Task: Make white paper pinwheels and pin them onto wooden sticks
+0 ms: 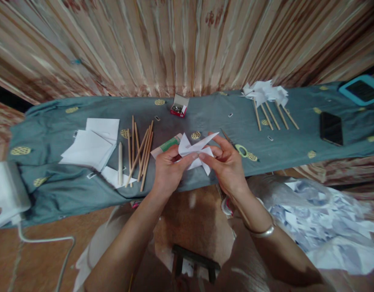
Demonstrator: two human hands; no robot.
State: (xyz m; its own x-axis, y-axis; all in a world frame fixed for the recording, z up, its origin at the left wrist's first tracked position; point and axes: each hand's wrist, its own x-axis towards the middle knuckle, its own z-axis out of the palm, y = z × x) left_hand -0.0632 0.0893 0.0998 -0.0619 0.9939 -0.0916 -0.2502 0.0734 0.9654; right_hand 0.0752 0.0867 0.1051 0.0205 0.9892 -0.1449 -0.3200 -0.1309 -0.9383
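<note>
Both my hands hold a white folded paper pinwheel (196,151) above the near edge of a narrow board draped in grey-blue cloth (53,134). My left hand (167,170) pinches its left side, fingers closed on the paper. My right hand (227,164) pinches its right side near the centre, a metal bangle on that wrist. Loose wooden sticks (141,156) lie just left of my left hand. Scissors with green handles (240,149) lie right of my right hand.
A stack of white paper squares (91,144) lies at left. A small red box of pins (178,108) stands at the back. Finished pinwheels on sticks (267,99) lie at the right, then a black phone (331,127) and a teal-framed tablet (361,90). Paper scraps (320,219) lie below right.
</note>
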